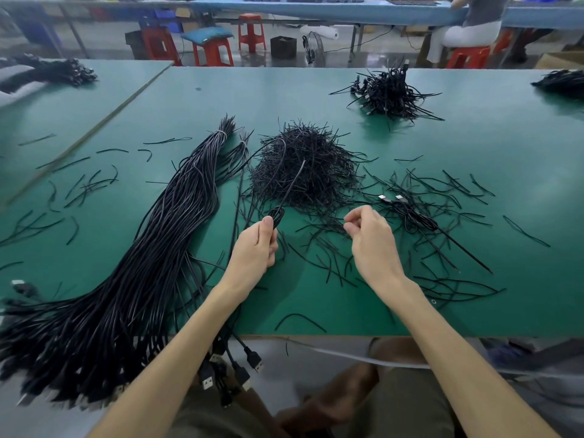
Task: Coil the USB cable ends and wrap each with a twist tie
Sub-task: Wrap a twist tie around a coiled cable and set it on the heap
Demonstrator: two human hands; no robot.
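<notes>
My left hand [257, 245] grips a small coiled loop of black USB cable [277, 215], thumb on top; the cable's free end rises up toward the tie pile. My right hand [368, 230] hovers to the right with fingers curled and fingertips pinched together, just above loose ties; whether it holds a tie I cannot tell. A mound of black twist ties [303, 167] lies just beyond both hands. A thick bundle of uncoiled black USB cables [148, 263] runs along the left, its plugs [234, 368] hanging over the table's near edge.
A heap of tied cables [390, 93] sits at the far right of the green table [474, 147]. Two coiled cables [407, 213] lie right of my right hand among scattered ties. Red stools [213, 52] and a seated person [467, 30] are beyond the table.
</notes>
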